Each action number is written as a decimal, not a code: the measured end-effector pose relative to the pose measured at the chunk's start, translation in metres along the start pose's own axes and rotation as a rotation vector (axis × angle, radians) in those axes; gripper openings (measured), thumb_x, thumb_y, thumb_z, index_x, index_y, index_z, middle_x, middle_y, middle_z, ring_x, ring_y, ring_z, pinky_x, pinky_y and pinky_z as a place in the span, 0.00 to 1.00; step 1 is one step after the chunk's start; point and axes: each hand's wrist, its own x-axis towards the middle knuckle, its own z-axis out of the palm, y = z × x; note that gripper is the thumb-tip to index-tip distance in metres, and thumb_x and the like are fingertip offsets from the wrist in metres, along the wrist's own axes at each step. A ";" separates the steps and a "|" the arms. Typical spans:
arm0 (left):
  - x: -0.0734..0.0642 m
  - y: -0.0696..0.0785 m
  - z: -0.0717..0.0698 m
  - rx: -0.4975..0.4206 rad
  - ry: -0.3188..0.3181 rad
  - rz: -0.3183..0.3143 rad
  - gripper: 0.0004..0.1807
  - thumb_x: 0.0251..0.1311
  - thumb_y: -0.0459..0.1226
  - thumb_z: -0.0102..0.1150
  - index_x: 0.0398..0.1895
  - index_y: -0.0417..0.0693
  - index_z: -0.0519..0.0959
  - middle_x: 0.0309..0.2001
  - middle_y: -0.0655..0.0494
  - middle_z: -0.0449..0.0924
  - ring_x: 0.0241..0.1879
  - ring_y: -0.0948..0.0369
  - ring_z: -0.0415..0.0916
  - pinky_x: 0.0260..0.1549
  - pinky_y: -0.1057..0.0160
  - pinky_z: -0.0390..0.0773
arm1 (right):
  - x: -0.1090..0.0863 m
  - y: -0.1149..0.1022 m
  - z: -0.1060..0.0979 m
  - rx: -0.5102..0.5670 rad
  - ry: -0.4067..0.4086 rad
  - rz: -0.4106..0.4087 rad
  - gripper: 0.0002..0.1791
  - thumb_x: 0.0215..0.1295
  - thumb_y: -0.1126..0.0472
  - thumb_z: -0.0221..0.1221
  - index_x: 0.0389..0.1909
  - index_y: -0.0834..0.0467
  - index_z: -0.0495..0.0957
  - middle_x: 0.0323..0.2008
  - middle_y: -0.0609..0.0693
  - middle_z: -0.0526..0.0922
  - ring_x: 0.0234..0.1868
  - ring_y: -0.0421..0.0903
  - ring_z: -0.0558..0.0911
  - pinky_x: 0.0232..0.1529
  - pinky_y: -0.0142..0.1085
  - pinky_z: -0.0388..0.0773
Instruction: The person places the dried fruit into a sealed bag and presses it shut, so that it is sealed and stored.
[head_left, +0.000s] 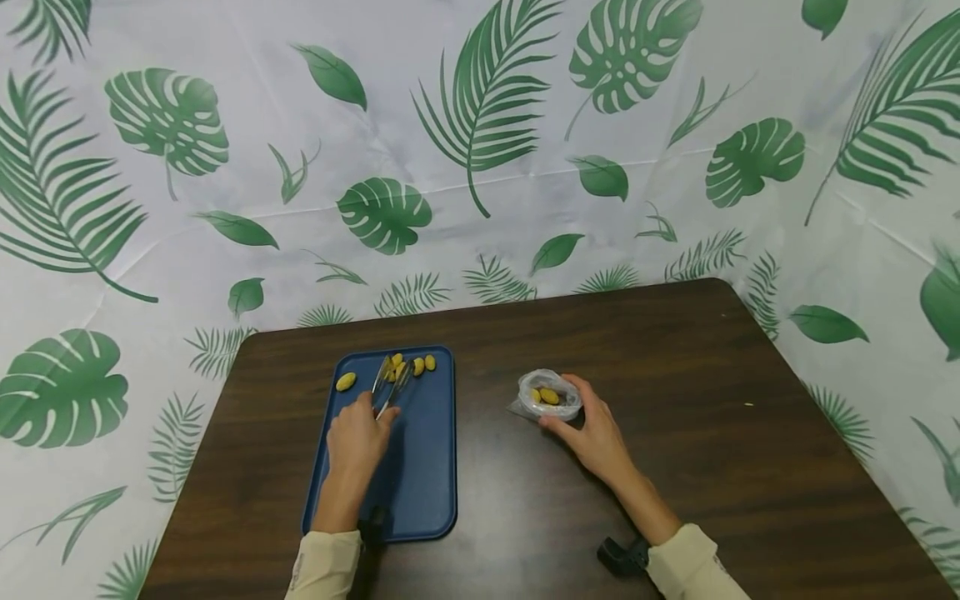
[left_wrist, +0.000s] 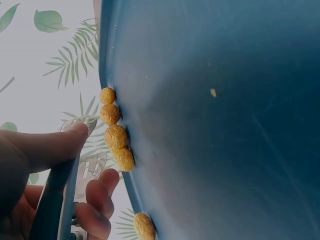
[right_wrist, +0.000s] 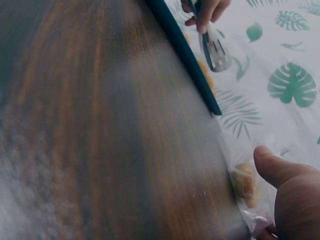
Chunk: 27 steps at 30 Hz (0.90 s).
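Head view: the left hand (head_left: 356, 437) grips metal tongs (head_left: 405, 377), arms spread, above yellow pieces (head_left: 419, 367) at the blue tray's (head_left: 420, 479) far end; rightward, the right hand (head_left: 600, 437) holds an open plastic bag (head_left: 558, 412) containing more.

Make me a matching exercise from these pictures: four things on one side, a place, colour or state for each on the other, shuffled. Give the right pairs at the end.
Things
1. Tongs
2. Tray
3. Plastic bag
4. Table

Descriptions
A. Dark brown with a wood grain
B. Open at the top, held by the right hand
C. In the grip of the left hand
D. Blue, with yellow pieces lying toward its far end

Right pairs: 1-C, 2-D, 3-B, 4-A
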 end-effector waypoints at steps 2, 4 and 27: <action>0.001 0.000 0.000 0.007 -0.004 -0.003 0.28 0.67 0.49 0.66 0.55 0.32 0.79 0.41 0.36 0.88 0.37 0.38 0.84 0.36 0.38 0.80 | 0.001 0.001 0.000 -0.004 0.000 -0.005 0.45 0.60 0.44 0.74 0.74 0.50 0.65 0.68 0.57 0.77 0.67 0.65 0.74 0.62 0.68 0.69; 0.001 0.000 -0.001 0.014 -0.006 -0.004 0.27 0.68 0.49 0.65 0.54 0.32 0.80 0.40 0.35 0.87 0.36 0.38 0.84 0.35 0.39 0.80 | 0.001 0.001 0.000 -0.006 0.000 -0.005 0.45 0.59 0.44 0.74 0.74 0.49 0.65 0.68 0.57 0.77 0.67 0.65 0.74 0.62 0.67 0.69; 0.008 0.000 0.003 0.050 -0.067 -0.015 0.23 0.69 0.48 0.64 0.49 0.33 0.80 0.37 0.35 0.85 0.34 0.40 0.83 0.32 0.41 0.78 | 0.001 0.001 0.000 -0.012 0.000 0.013 0.45 0.59 0.42 0.74 0.74 0.49 0.65 0.68 0.56 0.77 0.67 0.65 0.74 0.63 0.67 0.68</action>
